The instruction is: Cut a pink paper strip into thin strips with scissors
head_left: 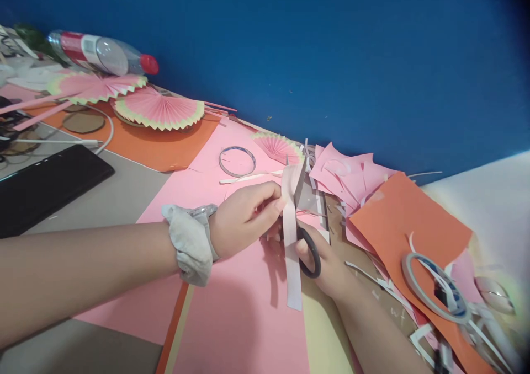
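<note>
My left hand (252, 214), with a pale scrunchie on its wrist, pinches a whitish strip (292, 252) between thumb and fingers. The strip hangs down over the pink paper and curls at its top. Close beside it, my right hand (321, 258) is closed around black-handled scissors (309, 252). Their blades point up and away from me, standing apart on either side of the strip's upper part. The lower fingers of my left hand are partly hidden behind the strip.
Pleated pink paper fans (161, 109) lie at the back left near a plastic bottle (103, 54). A black phone (53, 186) rests at left. Tape rolls (238, 161), orange paper (409, 214) and pink scraps (343, 170) surround the hands. A blue wall (290, 48) rises behind.
</note>
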Demonstrator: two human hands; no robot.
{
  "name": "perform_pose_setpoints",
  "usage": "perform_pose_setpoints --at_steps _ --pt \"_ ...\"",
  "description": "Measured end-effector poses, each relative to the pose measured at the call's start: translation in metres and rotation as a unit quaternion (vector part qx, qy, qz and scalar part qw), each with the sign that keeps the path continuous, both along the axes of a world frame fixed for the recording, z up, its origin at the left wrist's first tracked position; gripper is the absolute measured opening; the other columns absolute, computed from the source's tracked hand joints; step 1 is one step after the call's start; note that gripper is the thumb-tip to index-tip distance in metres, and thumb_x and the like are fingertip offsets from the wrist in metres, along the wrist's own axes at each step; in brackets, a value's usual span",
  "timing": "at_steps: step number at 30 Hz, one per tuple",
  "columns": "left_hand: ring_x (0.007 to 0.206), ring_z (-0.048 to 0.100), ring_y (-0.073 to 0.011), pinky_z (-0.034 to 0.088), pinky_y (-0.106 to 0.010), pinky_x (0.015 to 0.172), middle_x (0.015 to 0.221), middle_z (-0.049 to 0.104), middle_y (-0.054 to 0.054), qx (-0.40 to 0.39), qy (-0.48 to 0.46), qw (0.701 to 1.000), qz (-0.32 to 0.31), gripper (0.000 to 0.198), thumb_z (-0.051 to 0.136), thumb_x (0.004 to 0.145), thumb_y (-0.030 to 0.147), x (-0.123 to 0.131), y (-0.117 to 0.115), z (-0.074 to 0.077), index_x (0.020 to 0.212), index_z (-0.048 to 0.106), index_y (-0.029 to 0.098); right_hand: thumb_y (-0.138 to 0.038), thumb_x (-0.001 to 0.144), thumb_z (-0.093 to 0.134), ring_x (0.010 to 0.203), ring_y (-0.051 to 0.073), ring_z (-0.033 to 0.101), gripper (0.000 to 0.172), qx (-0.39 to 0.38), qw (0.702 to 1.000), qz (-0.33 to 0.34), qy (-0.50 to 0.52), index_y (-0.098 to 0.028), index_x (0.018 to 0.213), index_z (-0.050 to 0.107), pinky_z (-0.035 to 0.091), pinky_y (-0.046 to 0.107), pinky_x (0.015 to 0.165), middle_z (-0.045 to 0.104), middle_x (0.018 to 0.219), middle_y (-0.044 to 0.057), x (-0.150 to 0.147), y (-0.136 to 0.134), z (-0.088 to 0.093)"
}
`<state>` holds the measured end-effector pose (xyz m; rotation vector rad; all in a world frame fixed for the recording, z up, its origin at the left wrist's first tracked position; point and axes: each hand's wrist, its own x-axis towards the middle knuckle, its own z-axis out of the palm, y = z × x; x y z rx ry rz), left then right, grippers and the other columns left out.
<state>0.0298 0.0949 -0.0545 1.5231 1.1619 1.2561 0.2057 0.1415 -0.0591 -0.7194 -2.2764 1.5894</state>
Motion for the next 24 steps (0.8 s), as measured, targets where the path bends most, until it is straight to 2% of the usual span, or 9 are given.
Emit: perform_pose_setpoints --at_steps 7,18,24 --pt "0.055 0.056 -0.0094 0.046 -0.022 0.053 0.062 0.056 0.003 -0.010 -0.008 1.000 -0.012 0.023 0.037 0.093 0.026 0.0004 0.0004 -0.0005 0.072 0.043 0.019 -0.067 0.086 0.032 0.074 0.019 0.050 0.057 -0.006 1.000 0.007 -0.011 -0.016 0.094 0.056 0.041 0.029 0.063 0.056 0.083 0.006 -0.0001 0.0009 -0.0004" --pt "0.055 0.056 -0.0091 0.046 -0.022 0.055 0.062 0.055 0.004 -0.023 -0.017 1.000 -0.006 0.024 0.037 0.093 0.029 0.0005 0.0008 -0.0012 0.073 0.043 0.019 -0.062 0.089 0.032 0.075 0.020 0.053 0.053 0.007 1.000 0.003 -0.009 -0.016 0.096 0.058 0.044 0.030 0.065 0.056 0.080 0.005 -0.0019 0.0006 0.0013" --pt "0.063 0.052 -0.0101 0.044 -0.023 0.060 0.070 0.055 0.001 0.008 0.031 0.998 0.054 0.026 0.038 0.093 0.030 -0.0013 0.0012 -0.0010 0.071 0.046 0.017 -0.064 0.087 0.034 0.068 0.018 0.050 0.053 0.020 1.000 0.009 -0.012 -0.017 0.094 0.058 0.045 0.029 0.064 0.057 0.079 0.005 -0.0040 0.0005 0.0062"
